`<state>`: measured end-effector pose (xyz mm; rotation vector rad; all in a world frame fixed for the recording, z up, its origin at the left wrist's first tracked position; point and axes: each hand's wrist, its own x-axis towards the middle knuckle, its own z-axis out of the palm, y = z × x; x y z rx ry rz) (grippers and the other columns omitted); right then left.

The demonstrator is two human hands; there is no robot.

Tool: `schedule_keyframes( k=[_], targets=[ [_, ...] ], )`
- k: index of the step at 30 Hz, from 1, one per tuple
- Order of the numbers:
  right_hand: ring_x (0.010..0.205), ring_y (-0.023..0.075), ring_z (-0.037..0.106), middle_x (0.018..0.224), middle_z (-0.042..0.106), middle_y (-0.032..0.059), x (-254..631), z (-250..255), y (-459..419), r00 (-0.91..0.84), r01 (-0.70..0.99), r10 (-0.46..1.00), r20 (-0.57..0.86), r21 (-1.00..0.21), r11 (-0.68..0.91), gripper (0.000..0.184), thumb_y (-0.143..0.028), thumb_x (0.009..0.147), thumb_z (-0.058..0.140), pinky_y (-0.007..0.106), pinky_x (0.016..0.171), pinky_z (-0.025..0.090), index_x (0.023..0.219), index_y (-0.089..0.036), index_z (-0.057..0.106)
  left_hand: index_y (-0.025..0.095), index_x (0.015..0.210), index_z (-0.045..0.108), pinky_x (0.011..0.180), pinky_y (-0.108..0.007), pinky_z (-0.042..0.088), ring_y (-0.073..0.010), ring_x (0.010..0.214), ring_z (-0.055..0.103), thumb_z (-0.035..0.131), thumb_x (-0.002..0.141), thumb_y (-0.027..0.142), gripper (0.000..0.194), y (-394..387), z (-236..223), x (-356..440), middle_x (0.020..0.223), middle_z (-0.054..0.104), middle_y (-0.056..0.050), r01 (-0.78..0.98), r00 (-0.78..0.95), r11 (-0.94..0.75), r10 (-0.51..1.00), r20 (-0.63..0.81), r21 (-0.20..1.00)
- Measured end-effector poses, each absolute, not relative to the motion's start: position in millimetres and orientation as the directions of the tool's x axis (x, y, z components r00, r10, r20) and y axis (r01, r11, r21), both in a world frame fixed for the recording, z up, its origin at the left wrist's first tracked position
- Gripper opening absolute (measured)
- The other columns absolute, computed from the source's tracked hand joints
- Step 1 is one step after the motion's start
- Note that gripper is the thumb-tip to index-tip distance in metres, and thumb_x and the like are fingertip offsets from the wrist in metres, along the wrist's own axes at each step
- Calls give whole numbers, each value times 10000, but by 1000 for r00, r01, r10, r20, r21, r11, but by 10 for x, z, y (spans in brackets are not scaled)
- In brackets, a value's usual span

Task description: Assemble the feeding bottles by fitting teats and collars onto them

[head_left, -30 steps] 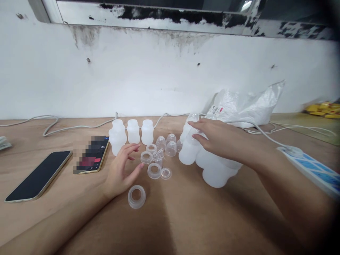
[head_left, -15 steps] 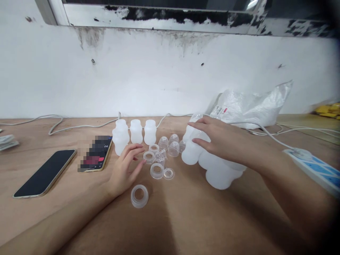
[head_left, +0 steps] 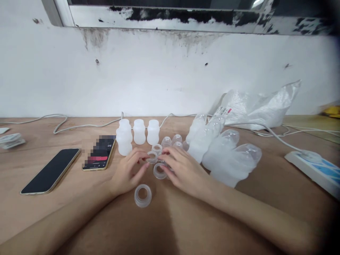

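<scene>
My left hand rests on the wooden table with its fingers apart, the fingertips against a clear plastic ring. My right hand lies palm down beside it, fingers stretched over a second ring and small clear parts. A third, thicker ring lies loose just in front of my left hand. Three white bottles stand upright behind the hands, with clear dome caps next to them. Several capped bottles lie on their sides to the right.
Two phones lie at the left, a dark one and one with a lit screen. A white plastic bag leans on the wall at the back right. A power strip and white cables cross the table.
My right hand has let go of the lying bottles and moved left to the rings and small parts. My left hand has edged forward to the ring.
</scene>
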<state>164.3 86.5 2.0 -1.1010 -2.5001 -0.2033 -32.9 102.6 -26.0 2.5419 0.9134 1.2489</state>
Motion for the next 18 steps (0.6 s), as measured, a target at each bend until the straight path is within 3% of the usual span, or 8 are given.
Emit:
schedule_keyframes(
  k=[3,6,9,13,18],
  targets=[
    [907,253,508,989,556,129,1604,-159,805,-570,739,686,451,-82,668,208,-241,824,465,425,760,456,981,-138,553,197,897,532,631,-249,451,-144,695,552,572,776,320,178,969,-8,-383,806,580,-17,344,790,-828,510,341,443],
    [902,268,492,979,535,134,1616,-284,760,-528,746,691,494,-120,655,225,-266,792,489,431,748,455,971,-138,535,209,954,538,641,-264,449,-192,771,582,710,588,474,483,950,138,-416,920,606,-37,350,879,-850,443,175,393],
    [885,258,501,976,509,127,1637,-367,761,-494,756,727,478,-176,630,210,-215,764,494,419,739,470,965,-160,522,214,886,552,552,-257,421,-187,690,582,700,605,439,389,993,103,-436,861,613,-27,377,893,-877,429,133,296],
    [912,238,520,1039,460,127,1647,-419,796,-486,734,763,425,-275,621,216,-169,785,465,392,751,498,999,-176,497,210,844,543,511,-247,399,-175,658,574,650,684,396,268,1082,-32,-460,781,612,-9,438,868,-859,481,123,265],
    [943,207,532,1033,455,96,1649,-429,819,-463,685,781,420,-390,616,186,-147,815,466,365,796,501,989,-206,495,186,980,525,642,-267,453,-191,808,587,533,785,368,268,1120,-168,-450,997,596,-68,511,815,-842,539,212,174]
  ],
)
